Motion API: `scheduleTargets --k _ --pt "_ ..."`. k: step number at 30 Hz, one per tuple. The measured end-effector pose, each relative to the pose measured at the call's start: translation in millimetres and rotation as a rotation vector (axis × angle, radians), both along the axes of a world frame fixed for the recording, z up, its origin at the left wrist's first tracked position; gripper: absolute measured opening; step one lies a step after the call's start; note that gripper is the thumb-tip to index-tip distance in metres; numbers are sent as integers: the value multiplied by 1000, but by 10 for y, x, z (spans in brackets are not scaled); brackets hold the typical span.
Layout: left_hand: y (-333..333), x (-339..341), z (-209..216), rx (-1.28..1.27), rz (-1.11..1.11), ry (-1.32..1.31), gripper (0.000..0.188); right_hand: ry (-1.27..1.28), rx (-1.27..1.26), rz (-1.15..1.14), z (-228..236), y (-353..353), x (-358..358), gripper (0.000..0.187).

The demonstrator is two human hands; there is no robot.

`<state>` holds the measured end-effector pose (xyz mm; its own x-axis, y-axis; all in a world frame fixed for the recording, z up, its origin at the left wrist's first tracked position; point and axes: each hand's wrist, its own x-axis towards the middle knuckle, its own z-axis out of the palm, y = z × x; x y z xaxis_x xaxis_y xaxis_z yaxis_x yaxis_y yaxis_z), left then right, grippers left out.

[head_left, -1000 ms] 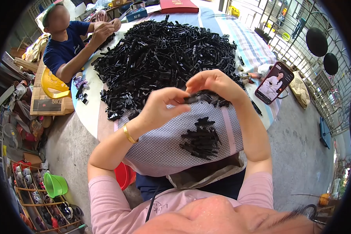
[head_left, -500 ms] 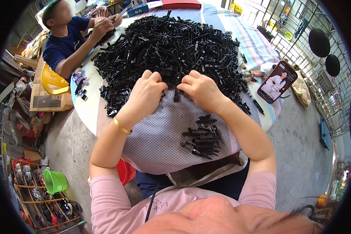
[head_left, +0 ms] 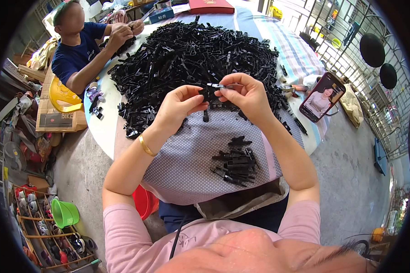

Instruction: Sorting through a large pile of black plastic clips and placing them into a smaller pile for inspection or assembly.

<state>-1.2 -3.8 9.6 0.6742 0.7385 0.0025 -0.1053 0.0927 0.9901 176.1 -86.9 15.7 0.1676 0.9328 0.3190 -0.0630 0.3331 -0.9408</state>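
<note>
Gently pinched between thumb and fingertips, a slim black clip (head_left: 215, 85) with a bright glint sits in the right hand (head_left: 247, 94). Just left of it, the left hand (head_left: 180, 107) has thumb and forefinger curved toward the clip; whether it grips a small dark piece cannot be told. The clip looks light, stiff and smooth, perhaps a little slippery, and unlikely to break; its flat sides near one end seem the best hold. Just beyond both hands, a large heap of similar clips (head_left: 187, 59) covers much of the tabletop (head_left: 105, 134). Nearer the body than the right hand, a small bunch of clips (head_left: 237, 164) lies on a dotted cloth (head_left: 182, 168). Below that, a brownish bag (head_left: 241, 202) gapes, its inside shadowed. Below the left hand stands a red bucket (head_left: 142, 202); farther left, a green bucket (head_left: 64, 213). What either bucket holds cannot be made out.
</note>
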Motion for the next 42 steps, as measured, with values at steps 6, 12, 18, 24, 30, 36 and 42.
scheduleTargets --k 6,12,18,24,30,36,42 --pt "-25 20 -100 -74 24 -118 24 -272 206 -14 -80 18 -130 17" --pt "-87 24 -25 85 -66 -34 28 -400 274 -76 -88 0 -133 15" --pt "-84 29 -53 245 32 44 24 -540 320 -181 -72 -22 -169 12" --pt "-111 28 -98 330 80 -14 30 -681 443 -227 -109 -10 -141 14" --pt "-114 5 -23 143 71 -92 35 -714 415 -215 -58 -17 -120 25" --pt "-193 -6 40 375 82 -44 40 -309 -56 110 -21 -9 -9 39" --pt "-242 -28 89 465 22 -110 43 -347 128 35 29 -55 15 26"
